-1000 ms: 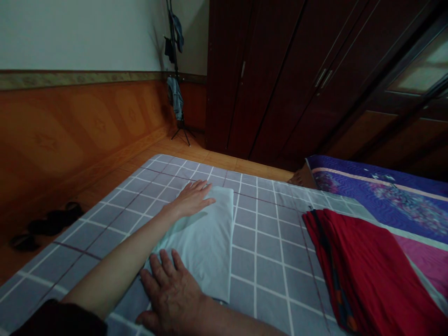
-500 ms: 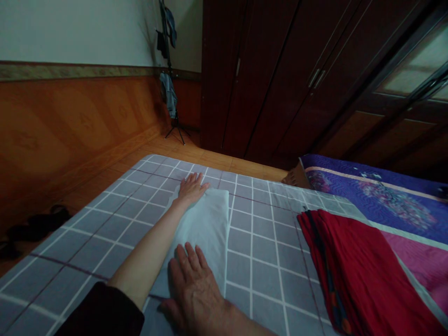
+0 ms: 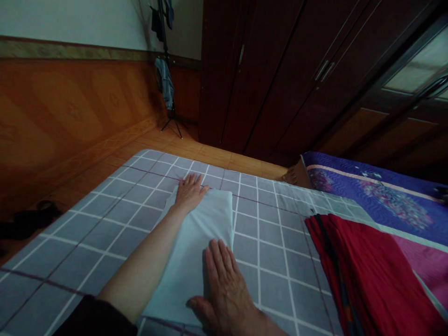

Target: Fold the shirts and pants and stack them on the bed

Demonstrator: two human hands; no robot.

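A pale, light-blue folded cloth lies flat on the grey checked bedspread. Its exact kind I cannot make out. My left hand rests palm down on its far left corner, fingers spread and stretched forward. Nearer to me, my right hand lies over the cloth's right edge, palm down, with the fingers straight and the thumb out to the left. Neither hand grips anything. A few soft creases run across the cloth between the two hands.
To the right lies a folded red cloth stack with dark edges. Beyond it is a purple floral mattress. A dark wardrobe stands past the bed's far edge, with a clothes rack at its left. Dark items lie on the floor at left.
My right hand has slid to the right across the cloth, onto its right edge. My left hand stays at the far corner. The view has tilted slightly downward.
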